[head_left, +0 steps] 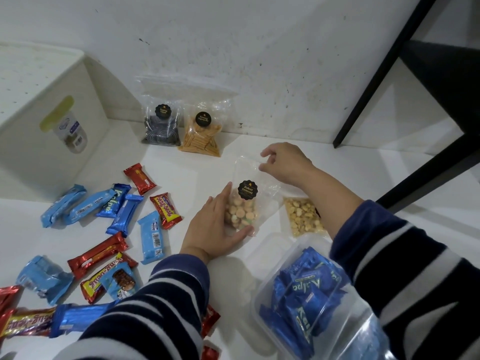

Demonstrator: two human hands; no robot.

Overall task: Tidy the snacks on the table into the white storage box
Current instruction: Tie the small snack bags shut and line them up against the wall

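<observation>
A clear bag of small biscuits (242, 211) with a black round label stands on the white table (202, 167). My left hand (213, 229) cups its lower part from the left. My right hand (283, 162) pinches the bag's clear top edge. The white storage box (41, 120) stands at the far left with its lid on. Several blue, red and yellow wrapped snack bars (117, 224) lie scattered between the box and my left arm.
Two more clear bags lean on the wall: dark snacks (162, 128) and orange sticks (204, 137). A bag of pale nuts (302, 216) lies under my right forearm. A clear tub of blue wafers (309, 302) sits front right. A black frame (405, 74) stands at right.
</observation>
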